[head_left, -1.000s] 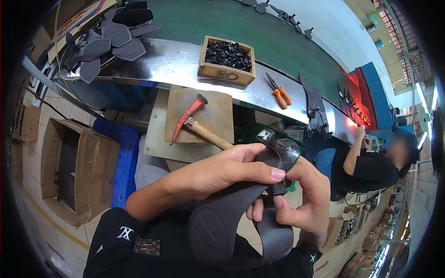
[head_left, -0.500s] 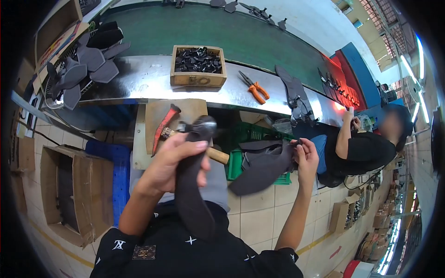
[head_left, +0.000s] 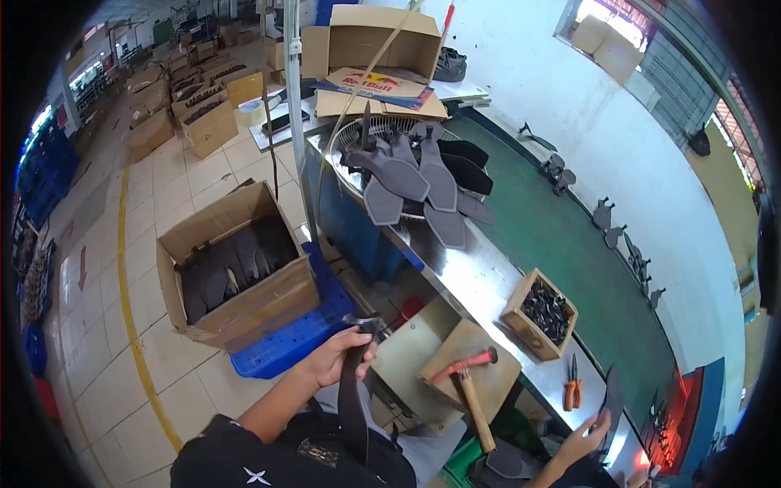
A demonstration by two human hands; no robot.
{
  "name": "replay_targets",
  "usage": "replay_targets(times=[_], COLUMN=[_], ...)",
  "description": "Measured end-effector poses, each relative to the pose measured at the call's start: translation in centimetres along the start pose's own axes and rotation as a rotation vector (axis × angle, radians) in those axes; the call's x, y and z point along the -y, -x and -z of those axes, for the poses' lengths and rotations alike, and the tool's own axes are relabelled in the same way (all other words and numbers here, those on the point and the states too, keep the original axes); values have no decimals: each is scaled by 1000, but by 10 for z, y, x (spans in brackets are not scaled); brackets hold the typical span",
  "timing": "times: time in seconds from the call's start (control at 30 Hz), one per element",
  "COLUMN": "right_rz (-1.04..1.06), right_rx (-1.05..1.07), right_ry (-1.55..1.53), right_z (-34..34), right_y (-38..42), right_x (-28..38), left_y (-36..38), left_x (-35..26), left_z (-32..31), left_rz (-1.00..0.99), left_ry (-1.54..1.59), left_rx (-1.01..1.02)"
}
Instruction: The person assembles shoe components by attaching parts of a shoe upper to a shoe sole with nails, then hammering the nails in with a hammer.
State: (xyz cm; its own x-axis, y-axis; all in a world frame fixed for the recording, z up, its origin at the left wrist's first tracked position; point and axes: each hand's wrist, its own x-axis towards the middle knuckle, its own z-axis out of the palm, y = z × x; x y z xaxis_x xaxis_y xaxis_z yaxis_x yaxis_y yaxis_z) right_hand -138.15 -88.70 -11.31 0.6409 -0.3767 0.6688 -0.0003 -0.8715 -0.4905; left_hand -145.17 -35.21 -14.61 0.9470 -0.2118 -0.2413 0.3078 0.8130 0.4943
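Note:
My left hand (head_left: 343, 359) is closed around a dark grey insole-shaped piece (head_left: 352, 403), its long curved body hanging down toward my lap. A shiny dark part (head_left: 368, 325) sticks up above my fingers. To the right, my right hand (head_left: 587, 442) is at the metal table edge, fingers closed at the lower end of another dark grey insole-shaped piece (head_left: 613, 394). Whether that piece rests on others is hard to see. Between my hands, a hammer (head_left: 474, 407) with a red head and wooden handle lies on a brown board (head_left: 504, 374).
Orange-handled pliers (head_left: 573, 392) and a wooden box (head_left: 556, 351) of small black parts sit on the metal table. A wire basket (head_left: 335, 163) piled with grey pieces stands behind. On my left, a cardboard box (head_left: 268, 297) of dark pieces rests on a blue crate (head_left: 252, 364).
My view has swung left. My right hand has moved with its piece from above the green crate to the table edge. My left hand still holds its piece, now lower.

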Motion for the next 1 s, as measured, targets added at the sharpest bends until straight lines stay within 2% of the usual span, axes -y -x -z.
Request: replay_targets(times=[0.07,0.1,0.13,0.17,0.2,0.27,0.3,0.33,0.37,0.43,0.47,0.57,0.6,0.63,0.7,0.73,0.8,0.83,0.9,0.93,1.0], right_rz=[-66,112,160,290,359,541,579,696,810,949,983,987,828,906,982,973,953,869,688,622,481], right_rx=[205,292,417,529,637,711,709,608,499,659,635,864,1090,925,785,842,942,1076,1342,1314,1364], right_ry=[-343,-415,-616,-656,-588,-586,-575,-515,-461,-420,-452,-108,-316,-164,-102,-130,-193,-253,-371,-554,-730], right_z=[-26,-46,-71,-101,-127,-222,-274,-313,-335,-342,-360,-389,-420,-409,-400,-404,-419,-414,-386,-359,-307], right_y=[-36,-50,-58,-68,-76,-84,-80,-71,-62,-42,-26,-6,-18,-20,-24,-28,-39,-44,-54,-48,-37], right_x=[135,185,236,280,325,380,398,418,440,488,501,516,514,516,511,509,508,513,530,535,534], left_y=[-5,-11,-11,-8,-7,0,6,13,21,38,47,68,78,81,81,80,70,64,61,59,53], left_x=[-3,-1,-2,-5,-7,-14,-14,-15,-17,-21,-23,-19,-23,-22,-22,-24,-31,-35,-51,-62,-84], left_z=[37,59,74,83,90,98,102,107,112,120,123,141,145,146,156,159,149,141,123,116,110], left_rz=[-9,-11,-10,-6,-7,-19,-30,-46,-67,-99,-111,-160,-180,-195,-155,-138,-267,-333,-369,-388,-503], left_ry=[92,144,197,202,209,178,181,183,181,202,221,302,319,334,361,373,272,222,97,33,-50], left_rx=[-138,-198,-259,-297,-332,-404,-413,-425,-437,-473,-502,-593,-619,-637,-633,-629,-604,-592,-526,-494,-341])
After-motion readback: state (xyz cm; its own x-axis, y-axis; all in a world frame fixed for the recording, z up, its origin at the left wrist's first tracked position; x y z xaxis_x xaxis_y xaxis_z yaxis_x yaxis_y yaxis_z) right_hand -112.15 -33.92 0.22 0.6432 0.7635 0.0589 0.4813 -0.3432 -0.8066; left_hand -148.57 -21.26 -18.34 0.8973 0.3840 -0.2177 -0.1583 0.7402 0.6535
